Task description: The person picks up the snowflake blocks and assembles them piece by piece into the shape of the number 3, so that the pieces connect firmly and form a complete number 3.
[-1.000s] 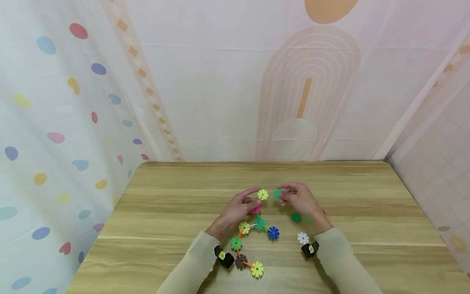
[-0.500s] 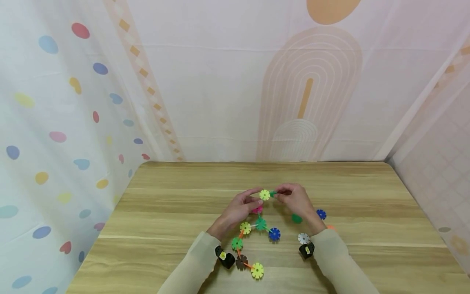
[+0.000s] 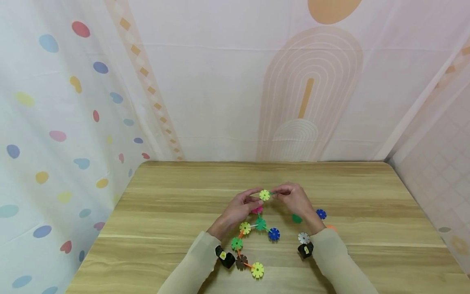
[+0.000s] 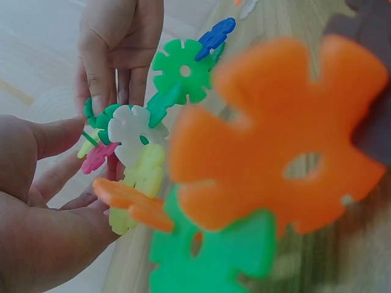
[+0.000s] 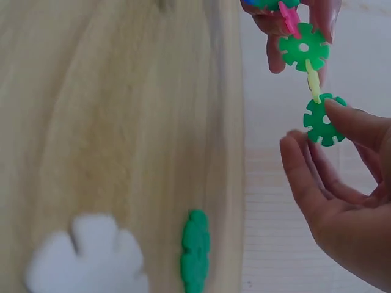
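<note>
The right hand (image 3: pixel 295 200) pinches a green disc (image 5: pixel 322 120), pressed edge-on against the yellow disc (image 3: pixel 264 195) that the left hand (image 3: pixel 238 208) pinches. Below the grips, the linked chain (image 3: pixel 253 245) trails on the table (image 3: pixel 176 212).

A chain of notched snowflake discs (image 3: pixel 253 234), yellow, green, pink, blue, brown and orange, is held up at its far end and trails toward the wrists onto the table. Its top yellow disc (image 3: pixel 264 195) is pinched at the left edge by the left hand (image 3: pixel 238 209). A dark green disc (image 5: pixel 322 120), pinched by the right hand (image 3: pixel 295 199), is slotted edge-on into the yellow disc's right side.
</note>
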